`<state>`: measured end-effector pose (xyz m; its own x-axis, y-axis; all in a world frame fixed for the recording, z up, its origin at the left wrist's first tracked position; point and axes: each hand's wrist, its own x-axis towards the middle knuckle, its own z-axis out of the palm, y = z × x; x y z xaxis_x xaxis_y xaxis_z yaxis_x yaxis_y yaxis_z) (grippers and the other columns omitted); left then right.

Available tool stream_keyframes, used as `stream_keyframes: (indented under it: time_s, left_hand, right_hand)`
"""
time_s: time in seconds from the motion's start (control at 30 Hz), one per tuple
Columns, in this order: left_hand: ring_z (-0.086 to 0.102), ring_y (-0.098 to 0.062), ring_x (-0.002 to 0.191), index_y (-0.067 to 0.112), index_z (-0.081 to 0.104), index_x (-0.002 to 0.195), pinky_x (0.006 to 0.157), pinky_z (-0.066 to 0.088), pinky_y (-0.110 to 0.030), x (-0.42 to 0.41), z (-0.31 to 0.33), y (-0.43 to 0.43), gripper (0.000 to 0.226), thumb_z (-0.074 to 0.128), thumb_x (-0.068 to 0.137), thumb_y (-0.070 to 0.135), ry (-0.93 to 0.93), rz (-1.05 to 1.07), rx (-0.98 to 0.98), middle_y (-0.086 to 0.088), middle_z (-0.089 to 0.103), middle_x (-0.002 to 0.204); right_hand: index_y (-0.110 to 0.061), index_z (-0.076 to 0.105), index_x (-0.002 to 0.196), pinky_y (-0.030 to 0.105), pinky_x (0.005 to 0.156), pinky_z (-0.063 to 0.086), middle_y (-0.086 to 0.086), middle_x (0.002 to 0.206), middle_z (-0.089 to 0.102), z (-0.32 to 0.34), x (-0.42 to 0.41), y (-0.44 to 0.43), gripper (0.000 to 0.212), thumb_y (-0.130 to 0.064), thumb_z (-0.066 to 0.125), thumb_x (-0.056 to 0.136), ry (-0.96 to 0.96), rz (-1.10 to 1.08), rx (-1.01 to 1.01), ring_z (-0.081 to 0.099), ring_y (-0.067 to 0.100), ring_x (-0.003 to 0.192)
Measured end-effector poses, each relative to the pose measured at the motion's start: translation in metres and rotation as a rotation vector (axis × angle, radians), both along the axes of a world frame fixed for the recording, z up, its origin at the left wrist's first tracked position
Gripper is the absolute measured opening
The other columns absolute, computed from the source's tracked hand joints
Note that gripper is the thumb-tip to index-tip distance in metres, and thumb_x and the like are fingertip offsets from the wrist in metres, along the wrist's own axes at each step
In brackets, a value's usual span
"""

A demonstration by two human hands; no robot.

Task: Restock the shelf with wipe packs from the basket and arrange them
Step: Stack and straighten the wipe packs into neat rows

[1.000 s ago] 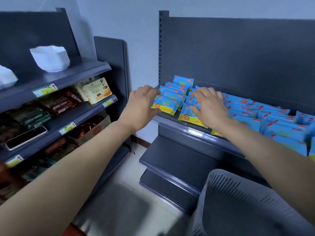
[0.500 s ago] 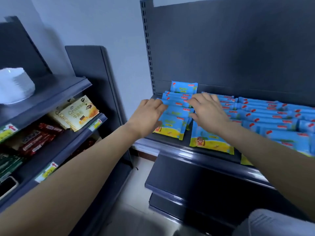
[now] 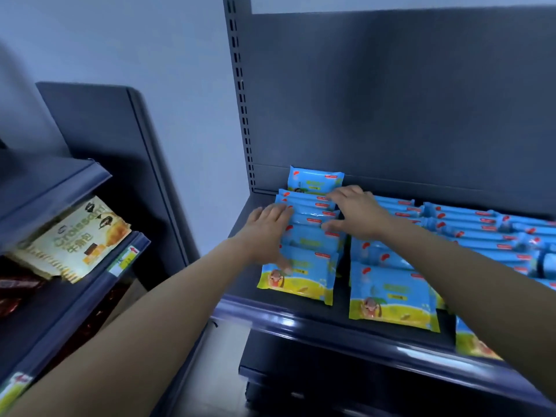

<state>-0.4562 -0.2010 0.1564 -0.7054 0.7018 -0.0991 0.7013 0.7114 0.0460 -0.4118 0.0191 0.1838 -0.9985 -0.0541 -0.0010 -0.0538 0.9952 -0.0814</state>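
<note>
shelf [image 3: 304,325], centre and right of frame: dark metal, with a dark back panel [image 3: 391,100] rising behind it. blue wipe packs [image 3: 469,225] lie on it in columns running from the front lip back to the panel, overlapped like tiles.

left column: front pack [image 3: 301,279] lies face up, yellow band toward the lip. at the far end one rear pack [image 3: 316,179] stands upright against the panel.

second column: front pack [image 3: 391,296] face up, set just right of the left column with a narrow gap between. a further corner pack [image 3: 472,344] shows at the lower right, partly behind the forearm.

left grip [image 3: 264,233], a bare hand: flat, fingers straight and together, laid along the left side of the left column; thumb rests on the front pack. nothing is clasped.

right grip [image 3: 358,215], a bare hand: spread wide, fingers reaching onto the top edges of the left column near its rear, thumb apart and lower. it presses on the packs; no pack is lifted.

left of frame: a second shelf unit [image 3: 69,311] carrying a croissant pack [image 3: 78,236], tilted, with a price tag [image 3: 126,257] on the rail below it.
</note>
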Motion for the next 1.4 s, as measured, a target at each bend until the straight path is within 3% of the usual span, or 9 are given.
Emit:
stream_keyframes:
  time_s: [0.1, 0.23, 0.43, 0.6, 0.67, 0.77, 0.83, 0.97, 1.4]
  left_hand:
    - [-0.002, -0.021, 0.143, 0.022, -0.001, 0.148, 0.115, -0.003, -0.041, -0.016, -0.003, 0.004, 0.128, 0.076, 0.055, 0.064, -0.059, -0.072, -0.01, -0.001, 0.003, 0.155]
    - [0.012, -0.026, 0.133, 0.03, 0.006, 0.146, 0.112, 0.007, -0.043, -0.028, -0.002, 0.011, 0.121, 0.076, 0.053, 0.062, -0.085, -0.149, -0.012, -0.002, 0.019, 0.143]
    - [0.028, -0.025, 0.117, 0.016, 0.037, 0.131, 0.106, 0.022, -0.041, -0.052, 0.007, 0.012, 0.093, 0.073, 0.057, 0.059, -0.028, -0.156, 0.01, -0.003, 0.031, 0.124]
    - [0.007, -0.028, 0.137, 0.017, 0.027, 0.137, 0.112, 0.014, -0.044, -0.068, 0.007, 0.009, 0.103, 0.075, 0.055, 0.057, -0.098, -0.109, -0.01, -0.002, 0.006, 0.149]
    - [0.009, -0.03, 0.139, 0.018, 0.024, 0.139, 0.111, 0.018, -0.045, -0.072, 0.01, 0.01, 0.106, 0.077, 0.055, 0.055, -0.177, -0.091, -0.042, -0.002, -0.002, 0.152]
    - [0.039, -0.029, 0.123, 0.022, 0.023, 0.136, 0.101, 0.037, -0.043, -0.075, 0.016, 0.013, 0.106, 0.08, 0.053, 0.055, -0.279, -0.076, -0.066, 0.0, 0.012, 0.147]
    - [0.047, -0.026, 0.114, 0.026, 0.023, 0.132, 0.093, 0.044, -0.042, -0.077, 0.018, 0.01, 0.105, 0.082, 0.05, 0.055, -0.302, -0.051, -0.03, 0.002, 0.021, 0.139]
    - [0.046, -0.029, 0.119, 0.034, 0.008, 0.139, 0.094, 0.046, -0.044, -0.079, 0.017, 0.0, 0.122, 0.084, 0.047, 0.056, -0.322, 0.07, -0.036, -0.003, 0.025, 0.138]
    - [0.053, -0.027, 0.106, 0.034, 0.006, 0.143, 0.081, 0.047, -0.036, -0.068, 0.015, -0.004, 0.117, 0.079, 0.054, 0.059, -0.27, 0.08, -0.018, -0.003, 0.038, 0.125]
  right_hand:
    - [-0.018, 0.03, 0.143, 0.044, 0.109, 0.024, 0.004, 0.15, 0.031, 0.0, -0.021, 0.001, 0.079, -0.061, 0.054, 0.083, -0.057, -0.072, -0.044, 0.022, 0.025, 0.137]
    - [-0.019, 0.024, 0.147, 0.044, 0.112, 0.022, 0.005, 0.155, 0.023, -0.002, -0.048, -0.005, 0.085, -0.065, 0.052, 0.081, -0.18, -0.148, -0.064, 0.02, 0.028, 0.141]
    - [-0.026, 0.037, 0.139, 0.042, 0.106, 0.038, -0.001, 0.141, 0.046, 0.001, -0.075, -0.011, 0.077, -0.066, 0.058, 0.076, -0.299, -0.214, -0.179, 0.045, 0.023, 0.126]
    - [-0.027, 0.048, 0.132, 0.038, 0.107, 0.038, -0.005, 0.133, 0.054, -0.001, -0.084, -0.007, 0.075, -0.073, 0.054, 0.074, -0.429, -0.257, -0.327, 0.052, 0.016, 0.119]
    - [-0.027, 0.05, 0.13, 0.039, 0.107, 0.038, -0.005, 0.131, 0.055, -0.002, -0.087, -0.007, 0.079, -0.078, 0.05, 0.07, -0.463, -0.262, -0.321, 0.053, 0.016, 0.117]
    - [-0.027, 0.053, 0.125, 0.04, 0.104, 0.041, -0.003, 0.126, 0.058, -0.004, -0.094, -0.01, 0.083, -0.084, 0.045, 0.066, -0.494, -0.258, -0.3, 0.055, 0.018, 0.113]
    - [-0.026, 0.056, 0.121, 0.039, 0.102, 0.043, -0.002, 0.12, 0.061, -0.005, -0.097, -0.012, 0.081, -0.085, 0.042, 0.067, -0.504, -0.264, -0.269, 0.057, 0.017, 0.107]
    - [-0.026, 0.058, 0.118, 0.038, 0.102, 0.042, -0.003, 0.118, 0.061, -0.004, -0.101, -0.013, 0.082, -0.086, 0.044, 0.064, -0.54, -0.291, -0.26, 0.057, 0.017, 0.107]
    - [-0.025, 0.053, 0.127, 0.042, 0.105, 0.04, -0.001, 0.131, 0.053, 0.0, -0.104, -0.019, 0.092, -0.089, 0.044, 0.06, -0.564, -0.321, -0.209, 0.051, 0.022, 0.118]
